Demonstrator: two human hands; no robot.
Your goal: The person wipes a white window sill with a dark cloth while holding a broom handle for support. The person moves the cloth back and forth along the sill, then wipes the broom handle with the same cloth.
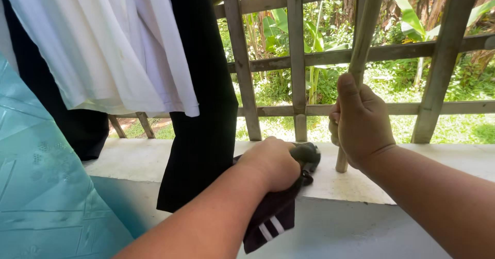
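Observation:
My left hand (270, 162) is closed around a dark garment with white stripes (273, 220) and a black hanger hook (308, 154), just above the concrete ledge (134, 158). My right hand (361, 122) grips a long pale wooden pole (365, 27) that stands nearly upright, its lower end resting on the ledge. The two hands are close together, left one lower.
A weathered wooden lattice railing (296, 58) runs across the back, with green plants beyond it. White shirts (108, 42) and black trousers (203, 99) hang at the left. A turquoise patterned cloth (41, 187) fills the lower left corner.

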